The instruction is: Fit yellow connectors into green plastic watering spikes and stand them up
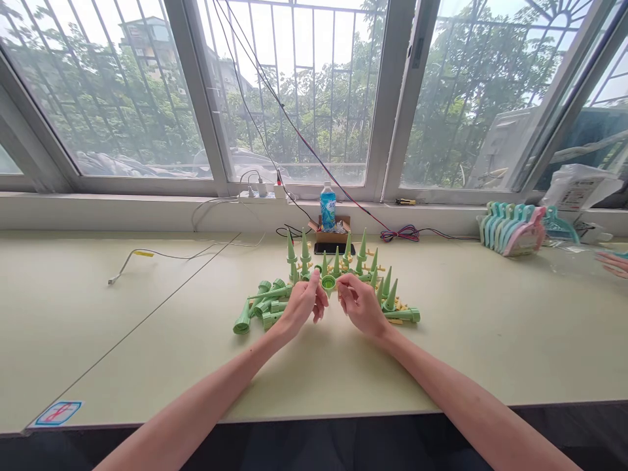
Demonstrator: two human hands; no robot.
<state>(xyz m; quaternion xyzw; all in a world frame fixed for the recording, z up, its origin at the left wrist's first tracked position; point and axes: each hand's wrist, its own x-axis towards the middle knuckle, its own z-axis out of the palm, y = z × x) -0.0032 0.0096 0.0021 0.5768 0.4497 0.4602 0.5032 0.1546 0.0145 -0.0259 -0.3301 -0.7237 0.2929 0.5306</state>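
Note:
Between my hands is a green plastic watering spike (328, 283), its round open end turned toward me. My left hand (305, 302) is closed on the spike's left side, thumb up. My right hand (360, 304) is pinched at its right edge; what sits in those fingertips is too small to make out. Behind and beside the hands stand several green pointed spikes (362, 247) with small yellow pieces (401, 305) among them. More green spikes (242, 323) lie in a pile left of my left hand, and one lying spike (407, 315) is right of my right hand.
Behind the spikes are a black phone (334, 248) and a small cardboard box (324, 236) with a blue-labelled bottle (328, 208). A cable (161, 254) crosses the left table. Pastel plastic pieces (515, 230) stand at right, near another person's hand (613, 263).

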